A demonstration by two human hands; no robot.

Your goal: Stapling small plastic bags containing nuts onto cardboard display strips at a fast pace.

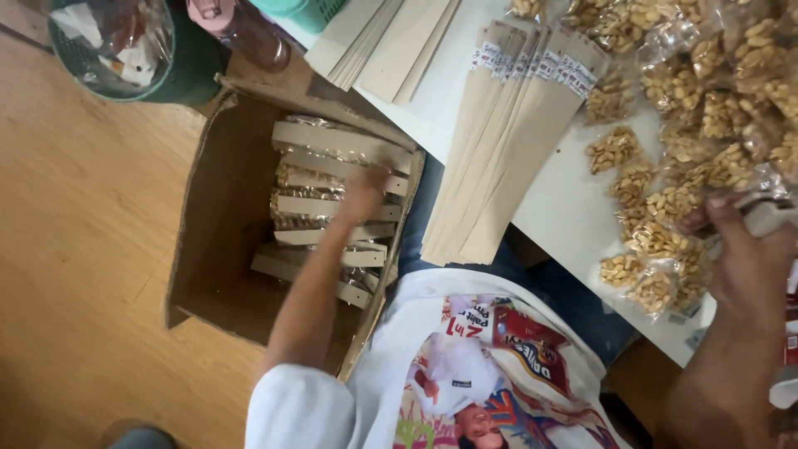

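My left hand (363, 193) reaches down into a brown cardboard box (218, 218) on the floor. It rests on a stack of peanut packs (332, 170) with tan card headers, and whether it grips one is hidden by blur. My right hand (746, 259) is at the right edge of the white table (561, 212). Its fingers are closed round a small whitish object (769, 216), beside clear bags of peanuts (657, 241).
Long tan card strips (507, 141) lie fanned across the table, with more strips (391, 41) further back. Many peanut bags (715, 91) pile at the upper right. A green bin (125, 50) and a pink bottle (241, 25) stand on the wooden floor (83, 249) beyond the box.
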